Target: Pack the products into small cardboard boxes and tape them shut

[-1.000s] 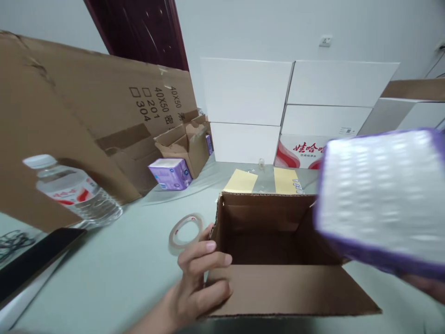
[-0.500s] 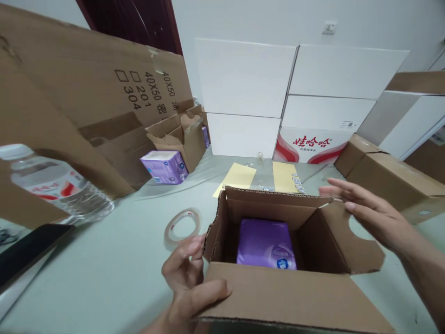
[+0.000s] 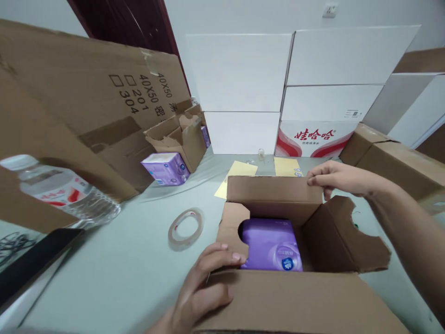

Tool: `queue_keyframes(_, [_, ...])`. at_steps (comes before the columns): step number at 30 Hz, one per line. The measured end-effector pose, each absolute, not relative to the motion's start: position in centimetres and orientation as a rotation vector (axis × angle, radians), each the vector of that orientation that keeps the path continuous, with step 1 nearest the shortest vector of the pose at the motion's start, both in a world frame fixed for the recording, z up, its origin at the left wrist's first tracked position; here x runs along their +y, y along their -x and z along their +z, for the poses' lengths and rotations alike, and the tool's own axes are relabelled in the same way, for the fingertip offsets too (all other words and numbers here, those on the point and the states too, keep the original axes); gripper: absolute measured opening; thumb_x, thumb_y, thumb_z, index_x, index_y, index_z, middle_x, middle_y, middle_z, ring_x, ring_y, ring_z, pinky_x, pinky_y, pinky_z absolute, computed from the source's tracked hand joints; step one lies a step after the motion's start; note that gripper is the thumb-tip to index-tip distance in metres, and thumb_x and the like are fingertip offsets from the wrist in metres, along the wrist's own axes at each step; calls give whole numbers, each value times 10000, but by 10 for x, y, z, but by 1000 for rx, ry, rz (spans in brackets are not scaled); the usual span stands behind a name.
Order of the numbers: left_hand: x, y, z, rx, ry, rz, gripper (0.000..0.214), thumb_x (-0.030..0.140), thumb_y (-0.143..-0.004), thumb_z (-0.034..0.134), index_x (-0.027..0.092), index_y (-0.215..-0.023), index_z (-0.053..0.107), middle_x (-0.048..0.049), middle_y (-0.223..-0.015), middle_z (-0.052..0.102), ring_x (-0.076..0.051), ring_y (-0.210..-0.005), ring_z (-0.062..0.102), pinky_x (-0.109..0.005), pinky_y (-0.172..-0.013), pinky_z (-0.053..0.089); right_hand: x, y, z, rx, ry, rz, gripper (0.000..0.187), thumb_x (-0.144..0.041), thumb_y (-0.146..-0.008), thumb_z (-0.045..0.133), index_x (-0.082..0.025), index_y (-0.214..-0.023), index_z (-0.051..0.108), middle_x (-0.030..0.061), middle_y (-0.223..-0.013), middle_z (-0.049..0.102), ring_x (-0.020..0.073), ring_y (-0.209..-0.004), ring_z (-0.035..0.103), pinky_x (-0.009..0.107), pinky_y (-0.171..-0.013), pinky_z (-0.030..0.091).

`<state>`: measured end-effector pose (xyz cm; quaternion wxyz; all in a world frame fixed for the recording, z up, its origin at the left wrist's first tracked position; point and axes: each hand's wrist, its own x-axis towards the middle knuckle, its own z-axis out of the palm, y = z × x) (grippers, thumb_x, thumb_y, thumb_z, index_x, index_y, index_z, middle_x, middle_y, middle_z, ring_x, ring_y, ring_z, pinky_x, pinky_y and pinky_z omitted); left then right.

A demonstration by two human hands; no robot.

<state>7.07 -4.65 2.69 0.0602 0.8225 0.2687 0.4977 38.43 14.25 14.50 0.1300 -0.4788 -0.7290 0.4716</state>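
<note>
Now, the left hand (image 3: 200,290) curls its fingers against the left flap (image 3: 231,227) of a carton (image 3: 295,301), and the right hand (image 3: 335,177) pinches the far flap (image 3: 274,195). Both flaps are held above a purple pack (image 3: 271,245).

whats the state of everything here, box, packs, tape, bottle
cardboard box: open, flaps unfolded
left hand: on the near left flap
right hand: fingers at the far flap's edge
purple pack: inside the box
second purple pack: outside the box, on the table
tape roll: lying flat
water bottle: capped
</note>
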Motion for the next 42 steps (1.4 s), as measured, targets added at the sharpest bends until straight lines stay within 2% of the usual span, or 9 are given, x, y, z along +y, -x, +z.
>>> queue_keyframes(5, [-33, -87, 42, 877, -2319, 1645, 236, 409, -1013, 431, 201, -1007, 541, -107, -953, 758, -195, -874, 739, -348, -888, 545, 154, -403, 108, -1999, 1269, 1395, 492, -648, -746, 660, -193, -923, 730, 28, -732, 658, 128, -566, 574, 233, -513, 473])
queue_keyframes(10, [-31, -98, 43, 925, -2249, 1678, 231, 421, -1013, 416, 225, -953, 522, -77, -900, 761, -198, -791, 735, -361, -794, 543, 134, -441, 90, -1992, 1011, 1324, 867, -762, -546, 747, -265, -1251, 659, 89, -1304, 651, 284, -1075, 643, 328, -776, 566])
queue_keyframes(17, [-34, -94, 46, 953, -2108, 1690, 155, 310, -1011, 453, 220, -949, 564, -49, -925, 691, -167, -815, 694, -310, -768, 571, 94, -398, 76, -1898, 1036, 1351, 578, -258, -798, 685, -332, -1363, 588, 49, -1244, 695, 245, -1062, 680, 355, -788, 586])
queue_keyframes(20, [-27, -101, 51, 1124, -1982, 1799, 60, 196, -960, 541, 225, -972, 593, -31, -972, 613, -133, -910, 641, -231, -814, 547, 91, -400, 71, -1884, 890, 1183, 343, -251, -834, 639, -368, -1141, 739, 25, -1318, 663, 261, -1225, 606, 344, -836, 567])
queue_keyframes(22, [-21, -105, 49, 1327, -1860, 1891, 219, 176, -898, 623, 246, -1102, 583, -40, -1115, 575, -140, -1101, 581, -222, -948, 489, 90, -411, 70, -1895, 789, 1180, 263, -386, -883, 598, -356, -1078, 772, 42, -1377, 627, 298, -1339, 514, 413, -973, 518])
queue_keyframes(26, [-13, -107, 40, 1547, -1690, 1700, 370, 294, -890, 623, 273, -1251, 549, -80, -1419, 472, -227, -1372, 433, -332, -1075, 422, 77, -424, 68, -2046, 867, 1162, 482, -633, -846, 589, -341, -1209, 711, 74, -1541, 452, 362, -1420, 404, 516, -1097, 405])
queue_keyframes(31, [-15, -84, 39, 1402, -1412, 1616, 366, 402, -954, 484, 249, -1280, 548, -97, -1459, 495, -267, -1358, 475, -414, -1097, 422, 60, -417, 56, -2061, 1061, 1015, 387, -508, -900, 596, -354, -1252, 642, 77, -1526, 452, 325, -1431, 396, 488, -1080, 439])
queue_keyframes(36, [-28, -26, 24, 1714, -1782, 1449, 359, 143, -803, 485, 205, -1135, 607, -102, -1226, 645, -312, -1322, 484, -548, -1146, 349, 63, -420, 47, -2053, 1053, 981, 358, -497, -891, 601, -388, -1228, 654, 32, -1480, 508, 326, -1418, 416, 466, -1106, 432])
queue_keyframes(42, [-34, 23, -14, 2160, -2106, 617, 477, 22, -702, 439, 196, -1102, 631, -172, -1398, 564, -409, -1463, 286, -755, -1095, 232, 65, -421, 48, -2069, 1111, 906, 373, -516, -863, 618, -395, -1212, 675, 24, -1429, 569, 336, -1342, 511, 467, -1062, 487])
